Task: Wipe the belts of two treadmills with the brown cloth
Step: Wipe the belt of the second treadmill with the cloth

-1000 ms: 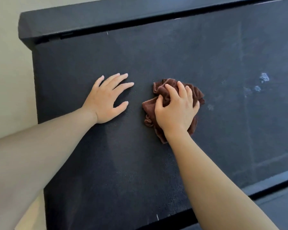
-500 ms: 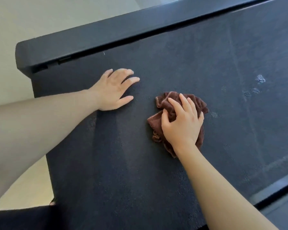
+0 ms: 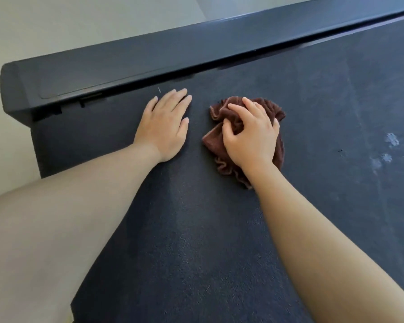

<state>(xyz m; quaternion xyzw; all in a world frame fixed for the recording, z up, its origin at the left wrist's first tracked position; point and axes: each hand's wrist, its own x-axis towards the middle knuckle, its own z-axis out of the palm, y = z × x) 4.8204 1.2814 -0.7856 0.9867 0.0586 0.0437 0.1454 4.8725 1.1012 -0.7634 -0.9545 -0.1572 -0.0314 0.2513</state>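
While bunched, brown cloth (image 3: 222, 138) sits under right hand (image 3: 251, 138) grip.

Your treadmill belt (image 3: 196, 229) carries the bunched brown cloth (image 3: 222, 138) under your right hand (image 3: 250, 138), your flat left hand (image 3: 166, 127) just left of it.

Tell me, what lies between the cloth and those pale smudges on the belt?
Nothing but bare belt, in the head view: dark surface runs from the cloth to the smudges.
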